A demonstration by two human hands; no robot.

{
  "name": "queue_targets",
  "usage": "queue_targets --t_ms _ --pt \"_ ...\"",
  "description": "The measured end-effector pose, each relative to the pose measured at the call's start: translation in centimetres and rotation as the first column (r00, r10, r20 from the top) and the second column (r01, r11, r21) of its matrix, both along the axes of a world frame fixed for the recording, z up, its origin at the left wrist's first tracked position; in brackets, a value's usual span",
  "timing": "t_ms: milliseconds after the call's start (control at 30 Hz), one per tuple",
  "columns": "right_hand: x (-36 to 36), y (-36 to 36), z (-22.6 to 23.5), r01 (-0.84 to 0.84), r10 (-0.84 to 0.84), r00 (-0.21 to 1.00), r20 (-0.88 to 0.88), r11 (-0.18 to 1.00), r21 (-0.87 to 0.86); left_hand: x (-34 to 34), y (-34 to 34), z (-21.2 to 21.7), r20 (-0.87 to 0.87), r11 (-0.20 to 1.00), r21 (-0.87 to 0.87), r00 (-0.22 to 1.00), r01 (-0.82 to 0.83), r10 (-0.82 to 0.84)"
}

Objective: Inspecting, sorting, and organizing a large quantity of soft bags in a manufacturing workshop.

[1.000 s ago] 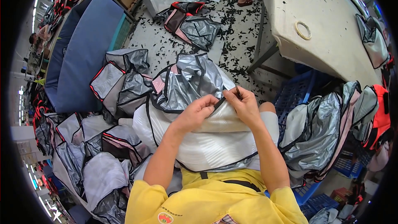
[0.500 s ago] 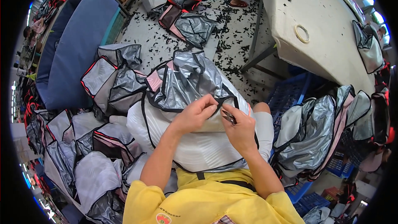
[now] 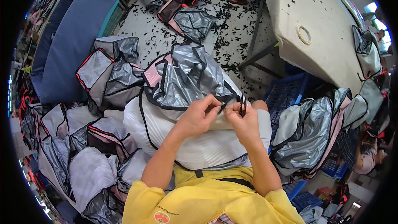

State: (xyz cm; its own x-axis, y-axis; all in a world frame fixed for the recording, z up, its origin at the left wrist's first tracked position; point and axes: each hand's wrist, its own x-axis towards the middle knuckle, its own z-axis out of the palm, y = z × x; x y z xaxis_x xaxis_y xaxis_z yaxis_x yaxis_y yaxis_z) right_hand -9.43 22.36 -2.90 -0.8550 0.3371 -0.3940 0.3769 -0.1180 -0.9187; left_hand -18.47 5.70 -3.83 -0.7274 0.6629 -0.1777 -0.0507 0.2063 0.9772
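Observation:
Across my lap lies a bag (image 3: 178, 89) with silver foil lining, pink patches, white quilted panels and black edge binding. My left hand (image 3: 198, 117) pinches the black binding at the bag's right side. Close beside it, my right hand (image 3: 243, 123) is closed around small dark thread snips (image 3: 243, 106), whose blades point up and away from me. The thumb and finger of that hand are near the same stretch of binding; whether they touch it is hard to see.
Similar silver and white bags (image 3: 93, 170) are heaped at my left, with another pile (image 3: 309, 137) at my right by a blue crate (image 3: 286, 93). A beige table (image 3: 323, 54) bears a tape roll (image 3: 304, 35). Black scraps litter the floor; a person's feet (image 3: 238, 0) stand ahead.
My right hand has turned, swinging the snips from beside the palm to upright above the fingers. My left hand keeps its pinch on the binding. The view has shifted slightly.

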Motion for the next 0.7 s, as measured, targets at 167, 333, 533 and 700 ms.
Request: queue_targets --t_ms 167,333,533,700 --pt "2.9 -0.4 3.8 -0.003 -0.022 0.997 -0.071 0.94 -0.342 -0.1 -0.1 0.0 -0.004 0.999 0.009 0.999 -0.052 0.052" --pt "2.7 1.3 1.3 -0.043 0.047 0.992 -0.117 0.998 0.036 -0.5 0.2 -0.7 0.042 0.999 -0.028 0.998 -0.035 0.036" --pt "2.2 0.6 1.3 -0.102 0.25 0.964 -0.085 0.649 0.754 -0.9 0.0 -2.2 0.301 0.983 0.168 0.953 -0.076 0.022" --pt "1.3 0.3 0.5 -0.076 0.257 0.965 -0.053 0.467 0.881 -1.7 -0.6 -2.8 0.457 0.971 0.233 0.888 -0.061 -0.054"
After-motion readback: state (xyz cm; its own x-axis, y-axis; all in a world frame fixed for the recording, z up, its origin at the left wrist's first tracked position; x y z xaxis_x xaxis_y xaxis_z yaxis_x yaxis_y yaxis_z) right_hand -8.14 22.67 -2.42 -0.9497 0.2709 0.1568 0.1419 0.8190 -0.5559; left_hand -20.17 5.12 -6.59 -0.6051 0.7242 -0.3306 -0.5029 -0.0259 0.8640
